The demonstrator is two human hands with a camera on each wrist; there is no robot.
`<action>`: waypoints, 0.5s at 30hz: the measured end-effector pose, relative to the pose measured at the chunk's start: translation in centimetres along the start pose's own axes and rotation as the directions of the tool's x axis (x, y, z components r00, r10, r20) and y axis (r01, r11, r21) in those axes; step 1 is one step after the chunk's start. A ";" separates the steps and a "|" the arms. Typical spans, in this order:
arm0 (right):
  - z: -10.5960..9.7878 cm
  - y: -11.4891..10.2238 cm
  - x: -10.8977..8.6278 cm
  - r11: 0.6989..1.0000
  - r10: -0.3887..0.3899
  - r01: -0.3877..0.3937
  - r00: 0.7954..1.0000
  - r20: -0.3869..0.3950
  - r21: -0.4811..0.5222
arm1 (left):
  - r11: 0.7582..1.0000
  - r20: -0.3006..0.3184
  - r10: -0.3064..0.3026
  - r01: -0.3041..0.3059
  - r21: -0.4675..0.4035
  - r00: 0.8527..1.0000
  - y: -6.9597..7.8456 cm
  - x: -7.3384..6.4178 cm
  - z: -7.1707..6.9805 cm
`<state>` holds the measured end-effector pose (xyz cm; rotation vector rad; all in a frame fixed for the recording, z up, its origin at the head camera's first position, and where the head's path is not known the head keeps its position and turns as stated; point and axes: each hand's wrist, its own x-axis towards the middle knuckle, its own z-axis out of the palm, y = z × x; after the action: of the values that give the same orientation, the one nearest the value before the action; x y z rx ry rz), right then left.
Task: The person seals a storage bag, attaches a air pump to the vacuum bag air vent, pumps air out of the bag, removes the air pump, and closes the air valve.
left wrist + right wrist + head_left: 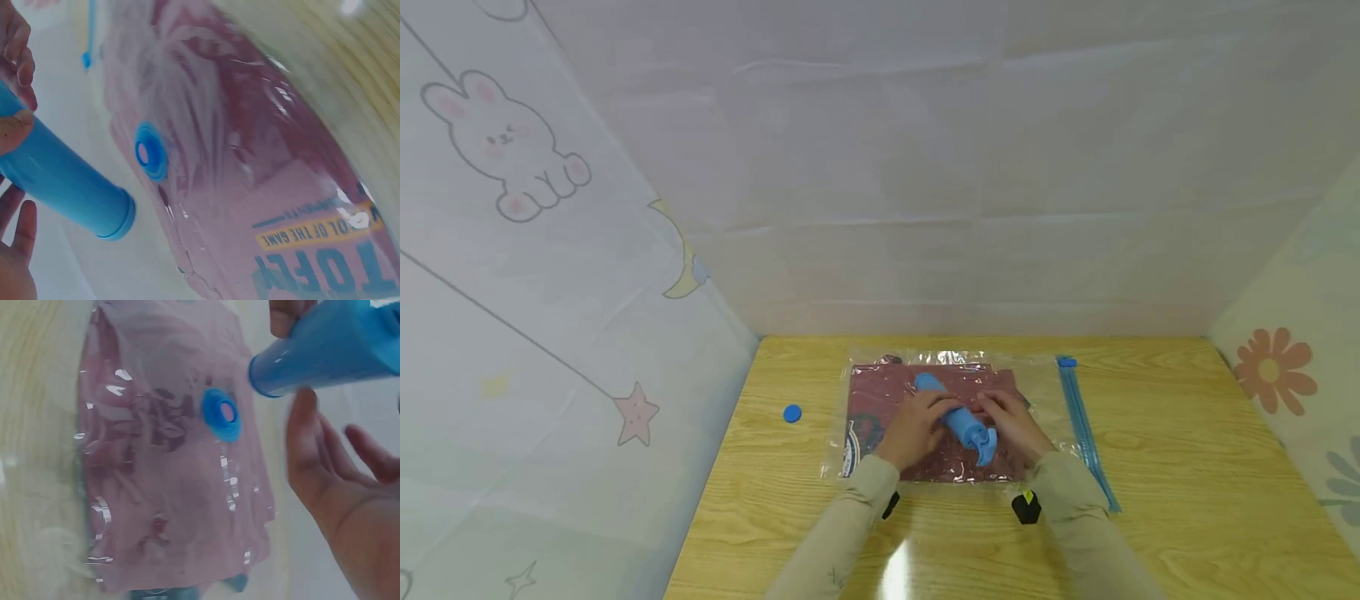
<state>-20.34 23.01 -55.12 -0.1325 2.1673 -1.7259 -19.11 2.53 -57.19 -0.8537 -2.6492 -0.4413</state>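
A blue hand pump [964,427] is held at a slant above a clear vacuum storage bag [1047,392]. My left hand [917,425] grips its barrel, with the thumb [14,130] on one side and fingers underneath. Beside the barrel, my right hand [1011,421] has loosely bent fingers; whether a fingertip touches the pump is unclear. Inside the bag lies a folded dark pink garment [880,387] with printed lettering. On the bag's face is a round blue valve [222,415], uncovered. The pump's end stands apart from this valve in both wrist views.
A blue round cap [792,413] lies on the wooden table [737,500], left of the bag. The bag's blue zip strip [1084,433] runs down its right side, with a slider [1067,362] at the far end. Pale printed sheets wall the table's back and sides.
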 end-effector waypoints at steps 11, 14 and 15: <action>0.3 2.4 -0.8 0.999 0.030 -0.034 0.967 0.253 0.012 | 0.967 0.068 0.185 -0.194 0.163 0.980 0.8 -0.8 0.8; 0.5 2.3 -0.9 0.998 0.055 -0.047 0.970 0.237 -0.042 | 0.952 0.083 0.214 -0.227 0.207 0.973 1.2 -0.9 0.8; 0.5 2.3 -0.9 0.997 0.062 -0.049 0.971 0.233 -0.062 | 0.946 0.091 0.221 -0.236 0.220 0.971 1.3 -1.0 0.9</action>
<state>-18.96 23.38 -57.23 -0.2736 2.0273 -1.5348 -17.72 3.38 -58.08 -1.0976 -2.5516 -0.0471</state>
